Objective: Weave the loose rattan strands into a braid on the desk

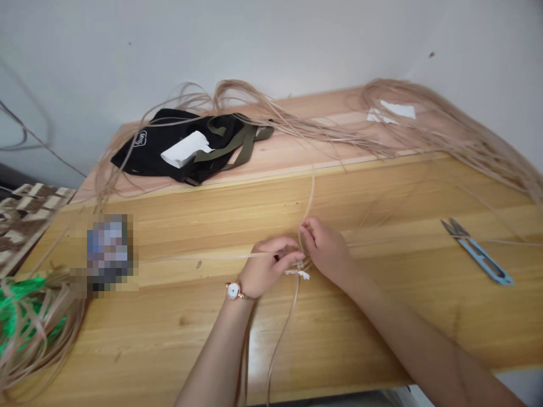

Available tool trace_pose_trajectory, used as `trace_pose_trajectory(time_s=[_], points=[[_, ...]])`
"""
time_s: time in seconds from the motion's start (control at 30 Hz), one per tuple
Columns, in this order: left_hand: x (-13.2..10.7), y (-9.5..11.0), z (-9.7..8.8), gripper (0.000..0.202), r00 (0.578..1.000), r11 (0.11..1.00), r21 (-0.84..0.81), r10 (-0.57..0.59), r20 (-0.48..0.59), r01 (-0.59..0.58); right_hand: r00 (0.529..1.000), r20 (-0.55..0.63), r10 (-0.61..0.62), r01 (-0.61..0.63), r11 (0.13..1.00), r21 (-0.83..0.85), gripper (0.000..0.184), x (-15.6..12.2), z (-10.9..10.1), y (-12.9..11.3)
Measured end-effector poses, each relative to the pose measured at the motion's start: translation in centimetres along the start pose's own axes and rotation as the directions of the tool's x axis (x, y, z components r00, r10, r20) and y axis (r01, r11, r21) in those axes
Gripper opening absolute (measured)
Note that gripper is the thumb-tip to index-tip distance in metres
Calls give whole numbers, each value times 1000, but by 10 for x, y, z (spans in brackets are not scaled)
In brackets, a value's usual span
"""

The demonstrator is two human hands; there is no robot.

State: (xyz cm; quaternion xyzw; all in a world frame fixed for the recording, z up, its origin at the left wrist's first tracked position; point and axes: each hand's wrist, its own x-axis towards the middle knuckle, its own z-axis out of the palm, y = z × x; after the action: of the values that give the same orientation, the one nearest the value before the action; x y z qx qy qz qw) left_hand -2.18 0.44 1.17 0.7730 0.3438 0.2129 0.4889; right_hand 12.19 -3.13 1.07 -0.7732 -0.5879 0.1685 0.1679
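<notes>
- left hand (271, 265) and right hand (324, 249) pinched closed on pale cane strands (306, 210), fingers nearly meeting; small white tie (300, 275) just below;
- only this one small tie done; many loose strands (407, 121) left unworked at 1 o'clock;
- snips (477, 251) lying at 3 o'clock on wooden table (127, 339).

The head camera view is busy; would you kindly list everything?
Honey-coloured wooden table: one, yellow-brown, lower view.
Tan cane strands: many, tan, across back board and table.
Black bag with olive straps: one, black, back board.
White paper scraps: two, white, bag and board.
Blue-handled thread snips: one, blue, table right.
Pixelated object: one, unclear, table left.
Green material: one, green, lower left corner.
Patterned mat: one, brown-cream, left edge.
Wristwatch: one, white face, left wrist.
Left hand, right hand: two, on strands, table centre.
</notes>
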Motion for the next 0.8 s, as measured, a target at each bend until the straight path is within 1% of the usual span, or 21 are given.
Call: trace_pose_trajectory(time_s=[0.1,0.17,0.23,0.3,0.5,0.57,0.7,0.8], points=[[-2,2,-1,36,998,999,-34,-42,40,43,1000,-10,7,-7,1000,14,20,1,0,1],[-3,4,-2,44,996,995,-86,-46,75,52,1000,-22,19,-18,999,34,20,1,1,1],[-3,6,-2,47,995,991,-122,-41,94,53,999,-40,23,-20,998,57,20,1,1,2],[-3,6,-1,47,995,991,-119,-48,89,59,998,-53,25,-21,997,70,20,1,2,2],[-2,5,1,35,997,994,-78,-72,39,75,999,-45,17,-11,992,130,18,1,1,3],[-2,5,2,34,996,994,-77,-79,36,82,999,-52,-8,15,990,138,18,0,1,3],[-2,5,2,32,992,985,-124,-119,32,122,988,-123,-98,117,980,159,17,-2,-2,4],[-2,5,3,30,992,981,-151,-122,24,124,978,-147,-147,173,967,185,17,-3,-3,5]])
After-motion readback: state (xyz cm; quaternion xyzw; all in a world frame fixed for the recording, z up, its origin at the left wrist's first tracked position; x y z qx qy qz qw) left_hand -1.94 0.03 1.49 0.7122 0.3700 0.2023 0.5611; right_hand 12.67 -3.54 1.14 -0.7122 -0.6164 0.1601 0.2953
